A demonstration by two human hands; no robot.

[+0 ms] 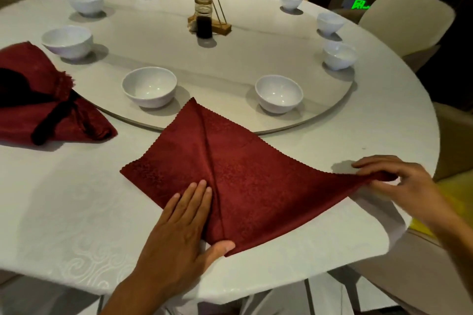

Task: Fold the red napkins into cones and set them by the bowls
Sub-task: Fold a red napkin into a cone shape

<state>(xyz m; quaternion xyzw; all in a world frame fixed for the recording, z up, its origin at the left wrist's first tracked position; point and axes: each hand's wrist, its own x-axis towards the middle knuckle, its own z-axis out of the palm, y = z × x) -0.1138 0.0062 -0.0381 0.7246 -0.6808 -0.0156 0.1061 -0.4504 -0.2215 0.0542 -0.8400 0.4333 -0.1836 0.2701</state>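
Note:
A red napkin lies on the white tablecloth near the table's front edge, its left part folded in to a centre crease. My left hand presses flat on the napkin's near left side, thumb under the bottom corner. My right hand pinches the napkin's right corner, lifted slightly off the cloth. Two white bowls stand just beyond the napkin on the turntable. A pile of red napkins with a black strap across it rests at the left.
Several more white bowls ring the round turntable. A sauce bottle and a holder stand at its middle. Cream chairs surround the table; the table edge runs close below my hands.

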